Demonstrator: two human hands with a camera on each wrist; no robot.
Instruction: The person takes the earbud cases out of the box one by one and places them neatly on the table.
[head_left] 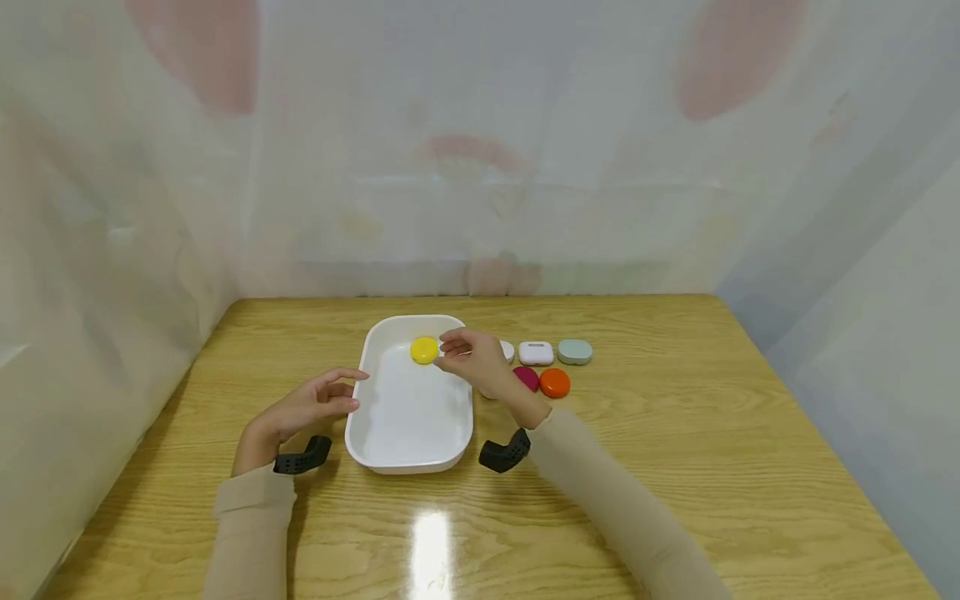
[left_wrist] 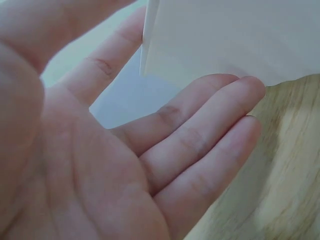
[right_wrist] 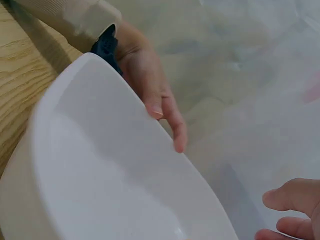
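A white plastic basin [head_left: 408, 408] stands on the table, and a round, glossy yellow case [head_left: 423, 350] lies inside near its far end. My left hand [head_left: 318, 400] is at the basin's left side, fingertips right at the rim. In the left wrist view, the fingers of the left hand [left_wrist: 190, 135] extend along the outer wall, relaxed. My right hand [head_left: 476, 362] hovers over the basin's right rim, just right of the yellow case. Its fingers are loosely bent and apart, with nothing between them; the right wrist view shows the right hand [right_wrist: 297, 207] at the lower right edge.
Right of the basin sit small cases: a white one [head_left: 536, 353], a pale green one [head_left: 575, 352], a dark red one [head_left: 527, 378] and an orange one [head_left: 555, 382]. Another white case [head_left: 507, 351] is partly hidden by the right hand. A printed curtain [head_left: 480, 217] hangs behind the wooden table [head_left: 675, 433].
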